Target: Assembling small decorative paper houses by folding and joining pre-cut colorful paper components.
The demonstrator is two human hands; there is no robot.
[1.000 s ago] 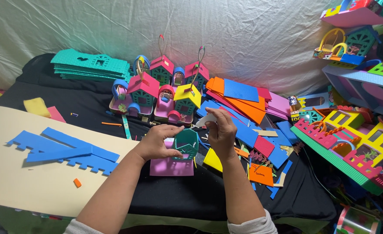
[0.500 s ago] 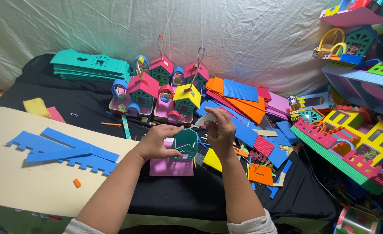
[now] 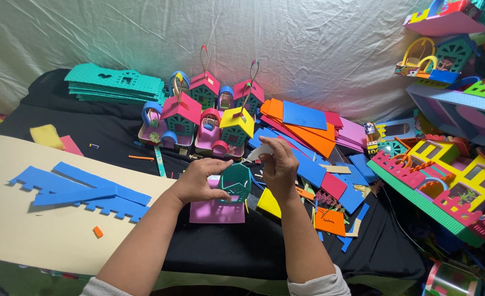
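My left hand (image 3: 200, 180) grips a small teal foam house front (image 3: 235, 183), holding it upright on a pink foam base (image 3: 216, 210). My right hand (image 3: 279, 167) is just right of the house and pinches a small white nozzle-shaped object (image 3: 260, 152) whose tip points down toward the house's top edge. A yellow foam piece (image 3: 268, 203) lies under my right wrist.
Finished foam houses (image 3: 198, 118) stand behind my hands. A teal stack (image 3: 116, 83) is at back left, orange and blue sheets (image 3: 305, 123) at back right. Blue toothed strips (image 3: 83, 192) lie on a cream board (image 3: 28, 241). Larger foam houses (image 3: 445, 175) crowd the right.
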